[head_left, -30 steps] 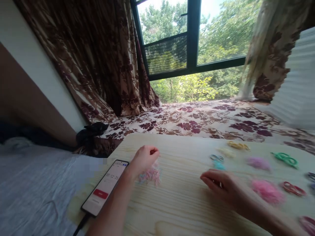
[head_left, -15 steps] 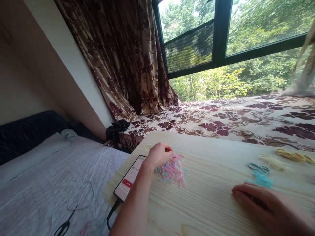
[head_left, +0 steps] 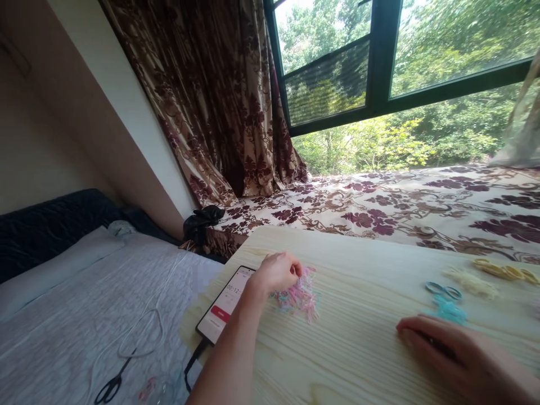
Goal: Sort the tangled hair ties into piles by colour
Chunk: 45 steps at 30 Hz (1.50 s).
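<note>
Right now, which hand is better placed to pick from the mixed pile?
The left hand, I'd judge: it is right at the mixed pile, while the right hand is well apart from it, nearer the turquoise pile.

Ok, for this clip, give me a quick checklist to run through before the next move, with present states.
1. Left hand at the mixed pastel pile: ok, at its upper-left part.
2. Piece pinched in the left fingers: cannot tell, grip hidden.
3. Right hand holding something: cannot tell.
4. Turquoise pile apart from the mixed pile: ok, bare tabletop between.
5. Phone timer fully readable: not ok, left forearm covers part.
</note>
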Each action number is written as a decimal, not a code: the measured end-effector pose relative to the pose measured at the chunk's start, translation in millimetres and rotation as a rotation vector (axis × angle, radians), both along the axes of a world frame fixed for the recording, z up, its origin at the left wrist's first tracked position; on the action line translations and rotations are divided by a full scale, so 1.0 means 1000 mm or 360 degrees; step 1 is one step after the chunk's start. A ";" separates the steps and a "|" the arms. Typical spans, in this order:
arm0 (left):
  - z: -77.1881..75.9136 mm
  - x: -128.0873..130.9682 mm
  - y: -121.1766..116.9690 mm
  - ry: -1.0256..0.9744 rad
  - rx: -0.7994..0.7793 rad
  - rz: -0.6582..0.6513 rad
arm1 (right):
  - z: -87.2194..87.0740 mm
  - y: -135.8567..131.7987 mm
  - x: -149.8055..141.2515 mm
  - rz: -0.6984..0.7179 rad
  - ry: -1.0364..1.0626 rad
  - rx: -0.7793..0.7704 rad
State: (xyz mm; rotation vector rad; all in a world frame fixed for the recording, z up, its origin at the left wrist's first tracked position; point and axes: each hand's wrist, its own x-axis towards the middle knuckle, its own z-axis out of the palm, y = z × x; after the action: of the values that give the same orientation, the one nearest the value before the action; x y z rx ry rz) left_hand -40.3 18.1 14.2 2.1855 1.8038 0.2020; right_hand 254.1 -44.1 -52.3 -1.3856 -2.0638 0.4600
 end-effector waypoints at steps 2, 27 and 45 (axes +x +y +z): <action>0.001 0.003 -0.001 0.0050 -0.0001 0.0000 | 0.000 0.001 0.001 0.0035 -0.0012 0.0006; 0.011 0.019 0.004 0.0076 0.0057 0.0007 | -0.003 -0.002 -0.001 -0.0064 0.0052 0.0035; -0.043 0.104 -0.041 -0.1263 -0.0034 -0.0073 | 0.023 -0.010 -0.013 -0.0029 0.0284 -0.0220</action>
State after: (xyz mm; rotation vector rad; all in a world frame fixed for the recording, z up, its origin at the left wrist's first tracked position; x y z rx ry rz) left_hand 63.6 -22.5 -29.0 1.7447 1.2826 0.8863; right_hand 240.6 -54.4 -29.6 -1.3873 -1.9041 0.7040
